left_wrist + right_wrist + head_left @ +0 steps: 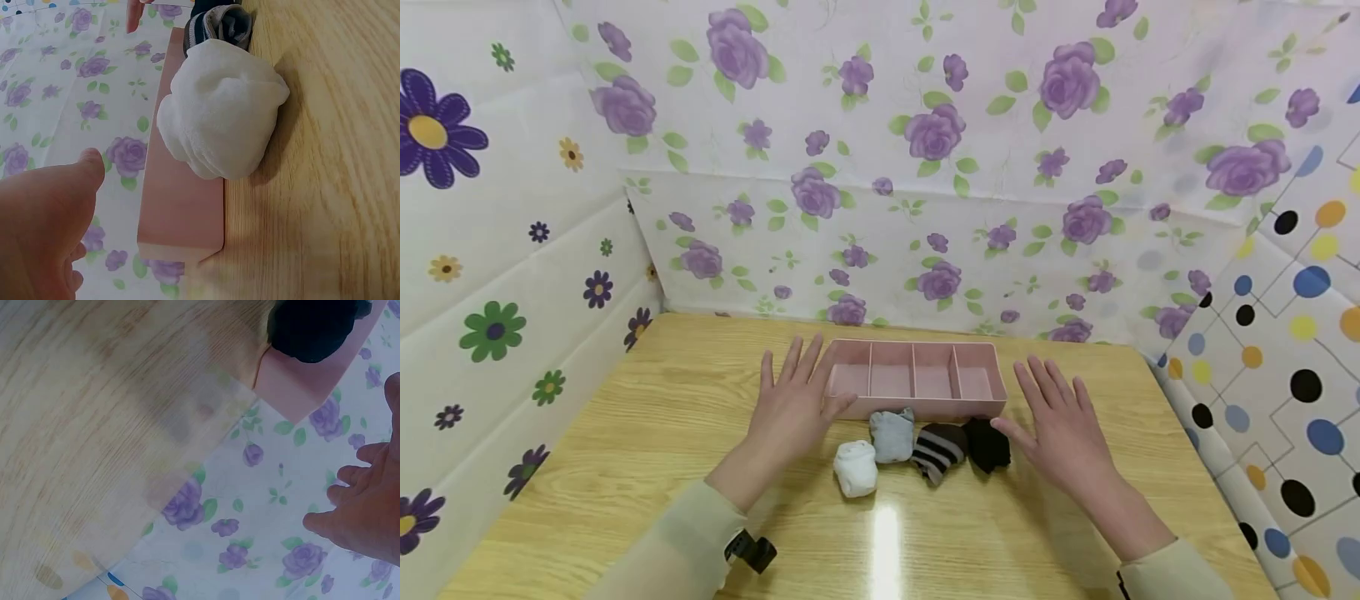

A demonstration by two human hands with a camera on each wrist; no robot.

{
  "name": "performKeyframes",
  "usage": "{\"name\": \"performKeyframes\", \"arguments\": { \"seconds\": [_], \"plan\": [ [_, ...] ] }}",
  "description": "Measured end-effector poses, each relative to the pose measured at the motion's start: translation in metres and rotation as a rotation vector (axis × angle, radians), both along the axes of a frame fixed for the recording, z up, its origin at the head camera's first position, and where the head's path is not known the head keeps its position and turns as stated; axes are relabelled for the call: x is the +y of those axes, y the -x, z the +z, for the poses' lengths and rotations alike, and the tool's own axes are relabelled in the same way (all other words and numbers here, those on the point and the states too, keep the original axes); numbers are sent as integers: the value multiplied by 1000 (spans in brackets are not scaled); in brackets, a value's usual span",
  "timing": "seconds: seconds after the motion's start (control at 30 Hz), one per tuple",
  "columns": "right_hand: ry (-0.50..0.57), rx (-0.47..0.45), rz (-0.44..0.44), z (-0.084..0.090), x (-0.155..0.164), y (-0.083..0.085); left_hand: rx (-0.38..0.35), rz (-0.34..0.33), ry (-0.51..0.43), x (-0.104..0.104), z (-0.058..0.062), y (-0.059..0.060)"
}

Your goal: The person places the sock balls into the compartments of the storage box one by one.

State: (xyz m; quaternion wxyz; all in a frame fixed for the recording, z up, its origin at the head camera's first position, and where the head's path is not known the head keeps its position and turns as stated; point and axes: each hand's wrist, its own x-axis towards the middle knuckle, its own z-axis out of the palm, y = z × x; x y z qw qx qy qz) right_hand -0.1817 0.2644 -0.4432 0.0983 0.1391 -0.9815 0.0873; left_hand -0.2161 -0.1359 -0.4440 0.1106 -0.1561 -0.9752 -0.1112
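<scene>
A pink divided box (887, 408) sits on the table, its several compartments holding nothing. Along its near side lie balled socks: a white one (856, 469), a light grey one (892, 435), a dark one with grey stripes (938, 451) and a black one (987, 444). My left hand (792, 404) is spread at the box's left end, overlapping its corner in the head view. To the right of the box, my right hand (1063, 425) is spread too, thumb tip near the black sock. Neither hand holds anything. In the left wrist view the white sock (225, 109) partly hides the striped one.
The wooden table (700, 375) reaches back to a wall of rose-patterned cloth (865, 250). Flowered cloth (550, 275) borders it on the left, dotted cloth (1270, 400) on the right. A black strap device (751, 550) sits on the left wrist.
</scene>
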Motion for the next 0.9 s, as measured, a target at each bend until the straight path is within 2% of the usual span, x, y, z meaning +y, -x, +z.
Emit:
{"name": "performKeyframes", "arguments": {
  "seconds": [0.23,0.6,0.9],
  "plan": [
    [1,3,4,-2,-1,2,-11,-23,-4,-1,-4,-6],
    [-8,-34,15,-6,-14,8,-59,-21,19,-2,-18,-3],
    [7,-26,43,-11,-21,10,-67,-33,35,-1,-23,-4]
  ]
}}
